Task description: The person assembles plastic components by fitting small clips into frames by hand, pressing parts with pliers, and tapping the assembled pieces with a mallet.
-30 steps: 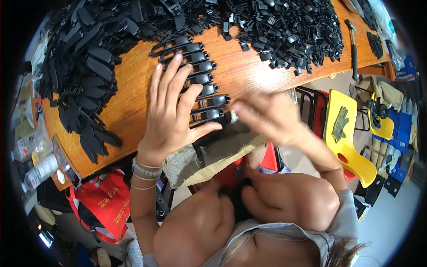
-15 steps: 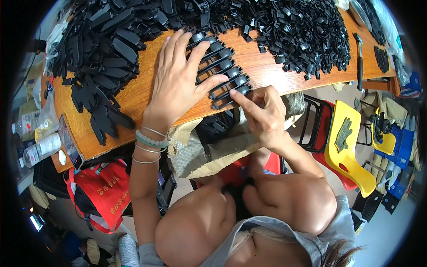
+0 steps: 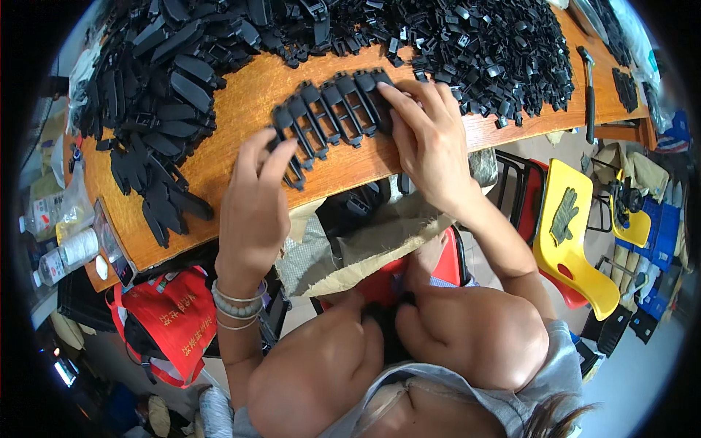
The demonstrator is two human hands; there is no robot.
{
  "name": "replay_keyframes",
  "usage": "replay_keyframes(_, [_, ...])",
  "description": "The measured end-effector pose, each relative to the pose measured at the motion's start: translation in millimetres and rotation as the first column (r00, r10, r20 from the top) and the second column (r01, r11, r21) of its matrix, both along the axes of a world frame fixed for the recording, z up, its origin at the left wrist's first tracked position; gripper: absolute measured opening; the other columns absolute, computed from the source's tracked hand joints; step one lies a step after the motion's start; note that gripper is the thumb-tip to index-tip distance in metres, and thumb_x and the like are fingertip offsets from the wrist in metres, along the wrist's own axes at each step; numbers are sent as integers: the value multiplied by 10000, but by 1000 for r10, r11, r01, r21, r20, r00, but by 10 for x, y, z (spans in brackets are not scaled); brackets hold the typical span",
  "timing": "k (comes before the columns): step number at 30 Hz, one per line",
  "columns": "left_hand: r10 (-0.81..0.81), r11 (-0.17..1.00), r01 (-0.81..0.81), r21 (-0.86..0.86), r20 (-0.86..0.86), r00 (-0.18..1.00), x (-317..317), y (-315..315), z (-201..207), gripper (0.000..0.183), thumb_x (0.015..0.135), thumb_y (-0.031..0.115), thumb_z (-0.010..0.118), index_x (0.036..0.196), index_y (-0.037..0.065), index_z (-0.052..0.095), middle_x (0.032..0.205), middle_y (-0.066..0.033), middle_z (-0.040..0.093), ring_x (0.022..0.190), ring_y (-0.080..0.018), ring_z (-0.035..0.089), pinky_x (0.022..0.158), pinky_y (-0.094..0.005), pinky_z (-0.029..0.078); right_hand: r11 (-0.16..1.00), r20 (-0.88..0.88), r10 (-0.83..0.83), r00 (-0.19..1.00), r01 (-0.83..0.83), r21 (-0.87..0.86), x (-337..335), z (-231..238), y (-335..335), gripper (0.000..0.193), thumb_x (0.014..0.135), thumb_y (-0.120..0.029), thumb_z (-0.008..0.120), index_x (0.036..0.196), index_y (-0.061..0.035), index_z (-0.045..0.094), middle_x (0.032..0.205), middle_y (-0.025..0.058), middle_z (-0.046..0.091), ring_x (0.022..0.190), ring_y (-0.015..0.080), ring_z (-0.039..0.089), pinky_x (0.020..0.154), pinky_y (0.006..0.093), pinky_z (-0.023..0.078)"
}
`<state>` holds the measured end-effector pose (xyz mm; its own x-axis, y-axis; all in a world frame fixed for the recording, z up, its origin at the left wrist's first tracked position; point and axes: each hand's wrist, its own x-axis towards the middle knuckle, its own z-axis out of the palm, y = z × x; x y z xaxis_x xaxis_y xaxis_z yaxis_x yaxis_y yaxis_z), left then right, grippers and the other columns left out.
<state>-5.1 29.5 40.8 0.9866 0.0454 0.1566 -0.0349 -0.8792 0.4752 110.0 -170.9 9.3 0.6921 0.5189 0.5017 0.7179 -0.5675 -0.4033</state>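
A row of several long black plastic parts [image 3: 332,109], laid side by side, lies aslant on the wooden table near its front edge. Curled fingers of my left hand [image 3: 254,193], slightly blurred, close at the row's left end, on the leftmost part. At the other end, my right hand [image 3: 434,139] has its fingertips pressed on the rightmost part, so the row sits between my two hands. Each part has a rounded upper end and a narrow lower end with open slots between. What the undersides of my fingers touch is partly hidden.
Larger flat black parts [image 3: 157,109] are heaped at the left. A big pile of small black clips [image 3: 496,58] covers the back right. A hammer-like tool [image 3: 589,95] lies at the right. Below the table edge hangs an opened woven sack [image 3: 343,274]; a yellow chair [image 3: 558,233] holds a glove.
The row has turned and straightened across the table, shifting slightly left. My left hand has come off its top to the left end; my right hand has moved up to the right end.
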Motion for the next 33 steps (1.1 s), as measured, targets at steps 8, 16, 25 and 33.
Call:
replay_keyframes(8, [-330, 944, 316, 96, 262, 907, -113, -71, -129, 399, 704, -24, 738, 1087, 25, 634, 982, -109, 577, 791, -273, 552, 675, -372, 456, 969, -20, 244, 970, -243, 48, 474, 36, 301, 159, 772, 18, 593, 931, 14, 596, 874, 146, 608, 879, 326, 561, 778, 407, 472])
replay_keyframes(16, [-221, 970, 157, 183, 413, 884, -92, 34, -291, 455, 671, 157, 816, 1084, 77, 643, 1122, -138, 582, 979, -304, 575, 783, -400, 468, 959, -11, 245, 969, -244, -148, 858, 295, -2, 205, 769, -49, 656, 969, -7, 660, 907, 121, 615, 853, 310, 616, 763, 382, 515])
replay_keyframes(25, [-158, 986, 167, 18, 433, 887, -31, -14, -410, 396, 667, 111, 808, 1032, 42, 672, 1037, -147, 592, 843, -313, 598, 692, -388, 494, 956, 312, 287, 906, -252, -149, 910, 319, 53, 142, 763, -30, 679, 899, -16, 638, 866, 121, 538, 834, 295, 554, 690, 359, 474])
replay_keyframes(33, [-104, 988, 143, -49, 468, 877, -43, -107, -459, 418, 656, 61, 826, 1044, 37, 673, 1033, -153, 610, 888, -313, 586, 740, -388, 481, 926, -291, 359, 887, -302, 225, -179, 317, 26, 257, 712, 91, 710, 952, 19, 652, 883, 120, 660, 734, 217, 607, 649, 296, 503])
